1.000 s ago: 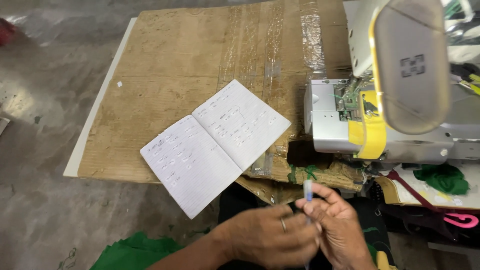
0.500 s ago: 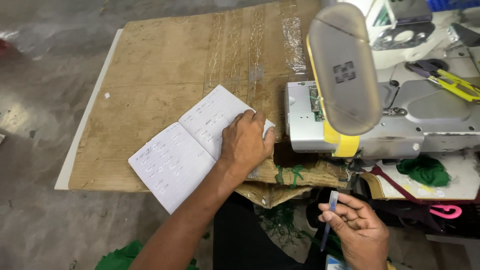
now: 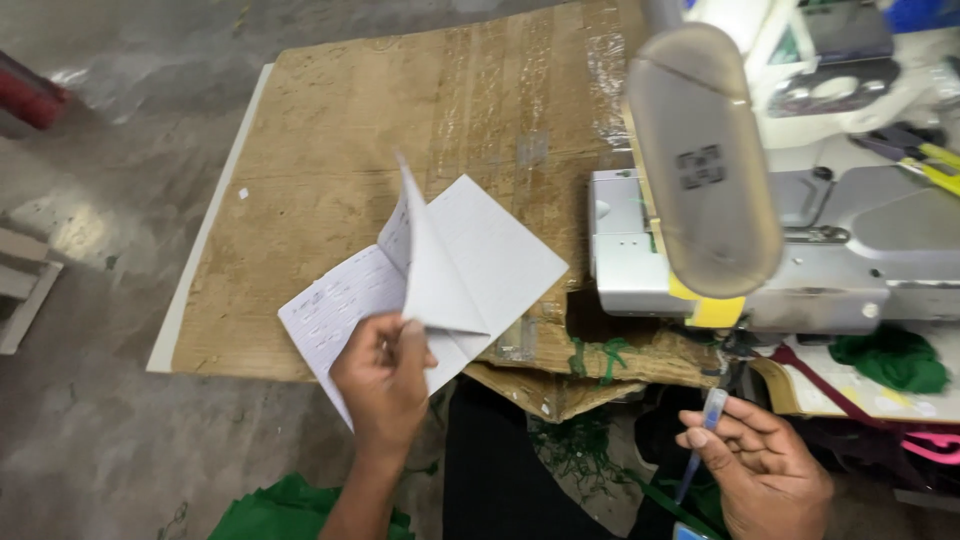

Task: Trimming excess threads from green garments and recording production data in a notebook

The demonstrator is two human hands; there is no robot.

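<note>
- Notebook (image 3: 480,260) lies open on the cardboard-covered table (image 3: 330,150), one page standing upright mid-turn.
- Left hand (image 3: 385,375) grips the notebook's lower edge, thumb and fingers closed on the lifted page.
- Right hand (image 3: 765,465) sits below the table edge, fingers pinched around a blue pen (image 3: 702,440).
- Sewing machine (image 3: 750,250) stands just right of the notebook; green fabric (image 3: 890,358) lies beside it.

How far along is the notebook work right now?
Done: the notebook lies open on the cardboard-covered table, with a written page showing at the left. In hand: the left hand lifts a page mid-turn, while the right hand holds a pen away from the paper. Left: the page is not yet flat, and the pen touches no page.
</note>
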